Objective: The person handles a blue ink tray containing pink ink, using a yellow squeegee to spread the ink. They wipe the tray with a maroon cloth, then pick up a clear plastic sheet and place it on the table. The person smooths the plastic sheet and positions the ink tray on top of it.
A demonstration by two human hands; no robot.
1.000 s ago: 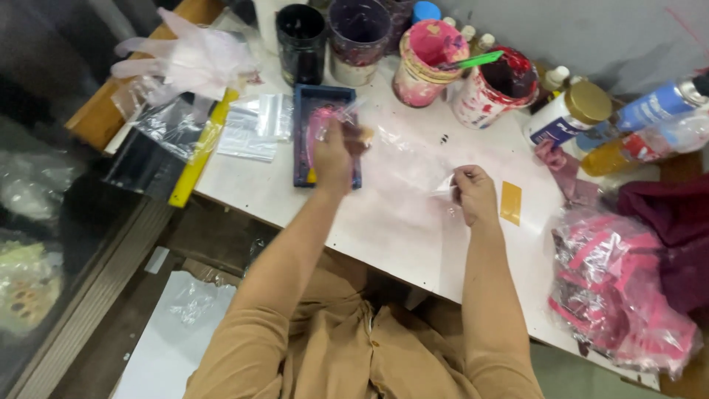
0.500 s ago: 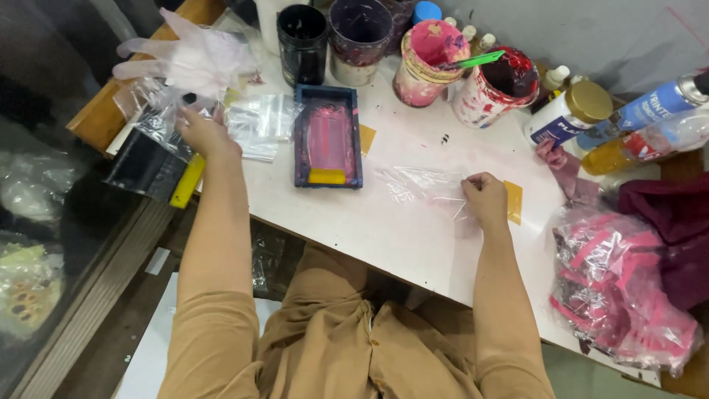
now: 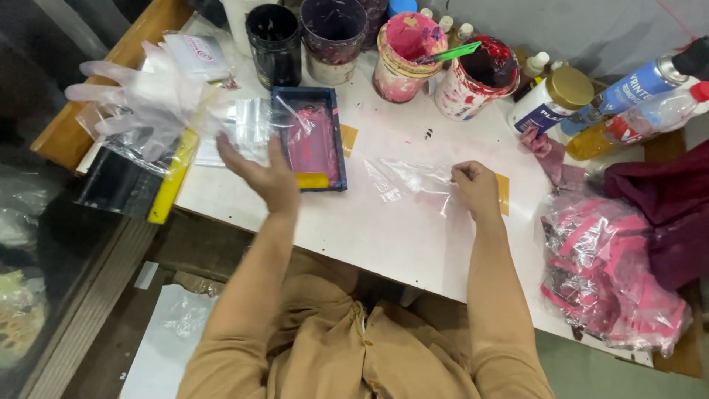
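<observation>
Head view: right hand (image 3: 476,188) pinches a clear plastic bag (image 3: 410,179) (apparently empty) on the tabletop (image 3: 384,236); left hand (image 3: 266,174), spread, grips nothing beside the blue tray (image 3: 310,137); filling remains.

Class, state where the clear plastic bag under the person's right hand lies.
The clear plastic bag lies flat mid-table, pinned by the right hand, just right of the blue tray.

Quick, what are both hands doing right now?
Left hand: open, holding a small clear bag.
Right hand: closed, pinching a clear plastic bag on the white table.
</observation>
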